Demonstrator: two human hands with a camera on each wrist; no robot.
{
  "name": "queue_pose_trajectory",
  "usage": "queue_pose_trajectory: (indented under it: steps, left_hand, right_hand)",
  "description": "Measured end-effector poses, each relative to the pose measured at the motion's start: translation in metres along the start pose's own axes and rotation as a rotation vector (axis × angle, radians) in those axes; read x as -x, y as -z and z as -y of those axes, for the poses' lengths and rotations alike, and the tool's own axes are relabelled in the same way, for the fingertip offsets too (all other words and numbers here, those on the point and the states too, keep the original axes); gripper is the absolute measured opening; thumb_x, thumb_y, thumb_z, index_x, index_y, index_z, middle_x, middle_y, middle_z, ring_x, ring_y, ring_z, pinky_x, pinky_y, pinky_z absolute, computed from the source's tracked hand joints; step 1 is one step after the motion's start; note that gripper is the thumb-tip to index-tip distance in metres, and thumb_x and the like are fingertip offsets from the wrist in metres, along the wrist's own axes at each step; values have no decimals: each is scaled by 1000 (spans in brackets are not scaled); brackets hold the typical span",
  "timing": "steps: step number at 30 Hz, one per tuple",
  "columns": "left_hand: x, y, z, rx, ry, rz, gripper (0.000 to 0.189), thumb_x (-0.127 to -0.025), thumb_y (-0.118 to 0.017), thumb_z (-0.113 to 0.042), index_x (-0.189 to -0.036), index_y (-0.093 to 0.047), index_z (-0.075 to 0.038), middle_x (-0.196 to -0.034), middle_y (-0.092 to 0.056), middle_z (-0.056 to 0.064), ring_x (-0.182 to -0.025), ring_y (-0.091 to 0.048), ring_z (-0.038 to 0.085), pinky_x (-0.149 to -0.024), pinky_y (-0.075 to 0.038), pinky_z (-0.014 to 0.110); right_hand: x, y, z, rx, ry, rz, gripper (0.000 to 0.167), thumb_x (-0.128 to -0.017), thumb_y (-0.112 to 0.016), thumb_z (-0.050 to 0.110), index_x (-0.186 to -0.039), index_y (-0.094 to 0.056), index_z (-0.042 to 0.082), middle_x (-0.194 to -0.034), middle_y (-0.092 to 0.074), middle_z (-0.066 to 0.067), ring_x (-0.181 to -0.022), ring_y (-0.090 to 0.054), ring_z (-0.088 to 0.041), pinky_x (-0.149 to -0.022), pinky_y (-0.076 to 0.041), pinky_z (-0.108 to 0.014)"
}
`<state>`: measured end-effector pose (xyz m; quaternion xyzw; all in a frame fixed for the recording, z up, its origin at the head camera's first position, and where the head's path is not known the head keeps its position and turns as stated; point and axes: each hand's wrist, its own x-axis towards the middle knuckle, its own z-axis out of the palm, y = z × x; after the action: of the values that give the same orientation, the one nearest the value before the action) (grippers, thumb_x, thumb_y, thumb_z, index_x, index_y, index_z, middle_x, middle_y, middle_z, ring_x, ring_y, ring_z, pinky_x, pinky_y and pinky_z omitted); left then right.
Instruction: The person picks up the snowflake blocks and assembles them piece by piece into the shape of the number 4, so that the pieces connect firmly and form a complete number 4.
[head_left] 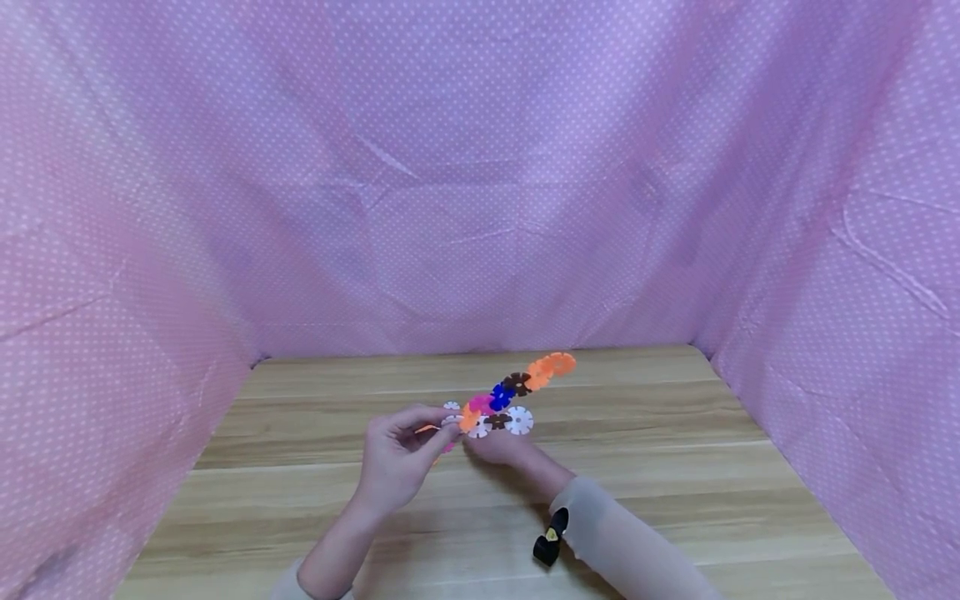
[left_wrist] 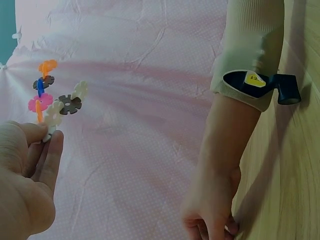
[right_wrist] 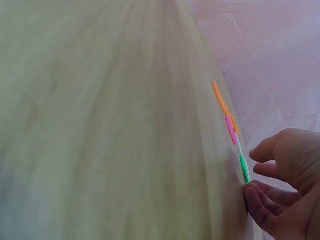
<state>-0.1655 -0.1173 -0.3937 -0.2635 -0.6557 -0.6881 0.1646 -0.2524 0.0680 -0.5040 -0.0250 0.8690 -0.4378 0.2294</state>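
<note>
My left hand (head_left: 397, 454) pinches a white notched disc at the base of a branched string of interlocking plastic discs. One branch runs up through an orange disc (head_left: 469, 416), a pink disc (left_wrist: 40, 102), a blue disc (head_left: 502, 396) and a brown disc (head_left: 517, 384) to more orange. White and brown discs form the shorter branch (left_wrist: 70, 104). Low at the table, my right hand (right_wrist: 292, 187) pinches the end of a green disc (right_wrist: 244, 169). That piece joins a flat row of white, pink (right_wrist: 230, 128) and orange discs, seen edge-on. The left hand partly hides this row in the head view.
The wooden table (head_left: 637, 400) lies below both hands. Pink dotted cloth (head_left: 480, 208) hangs behind it and along both sides. A black strap with a small mount (head_left: 551, 542) sits on the right sleeve.
</note>
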Motion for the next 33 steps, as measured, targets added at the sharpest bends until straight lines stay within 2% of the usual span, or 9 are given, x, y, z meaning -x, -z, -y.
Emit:
queue_pose_trajectory:
  steps: [1,4,9,12,16,19,26,33]
  left_hand:
    - [0,-1,0,0,-3,0,12,-87,-75,17,-99,-75,14,-98,-81,-10,-87,-77,4,-73,-68,25]
    - [2,-2,0,1,-8,2,12,-87,-75,17,-99,-74,14,-99,-80,-11,-88,-77,3,-73,-68,26]
    - [4,-4,-1,-5,6,-1,12,-88,-75,17,-100,-74,14,-100,-80,-12,-89,-77,3,-74,-68,25]
    - [5,-5,-1,-14,16,-8,12,-88,-75,16,-100,-74,14,-99,-80,-13,-89,-77,3,-74,-68,25]
    - [7,-6,-2,-15,20,-13,12,-88,-75,16,-100,-74,15,-99,-80,-14,-88,-76,3,-73,-68,24]
    - [8,-7,-2,-9,19,-12,12,-88,-75,17,-100,-74,15,-99,-79,-14,-87,-76,2,-73,-68,24]
    - [10,-9,-3,-19,33,-19,13,-88,-76,16,-101,-74,15,-98,-80,-15,-86,-76,2,-72,-68,24]
    - [10,-10,-4,-28,32,-14,13,-89,-76,15,-101,-75,14,-97,-80,-13,-84,-76,3,-70,-68,23]
  right_hand:
    - [-1,0,2,41,34,11,68,-108,-50,57,-150,-58,4,-156,-56,-25,-150,-47,-46,-130,-30,-67]
    - [-2,-2,4,138,68,26,67,-110,-44,58,-156,-52,10,-159,-54,-23,-151,-47,-44,-130,-32,-65]
    - [-1,-4,4,287,70,-14,65,-110,-44,58,-154,-55,12,-152,-60,-24,-145,-54,-44,-126,-40,-63]
    - [3,-3,5,341,85,-38,61,-111,-47,52,-150,-59,7,-145,-65,-27,-140,-59,-44,-124,-44,-60]
    - [10,-2,7,372,64,-20,55,-113,-48,44,-151,-57,6,-146,-64,-26,-142,-58,-42,-125,-44,-57]
    - [14,-2,8,371,69,-4,51,-114,-48,37,-156,-52,8,-154,-59,-22,-148,-53,-38,-128,-42,-55]
    - [14,-1,1,146,108,-39,55,-113,-51,40,-157,-50,8,-163,-51,-18,-155,-43,-38,-131,-34,-59]
    - [21,6,-11,-158,32,17,63,-105,-57,56,-153,-57,14,-165,-48,-17,-156,-39,-43,-129,-23,-74]
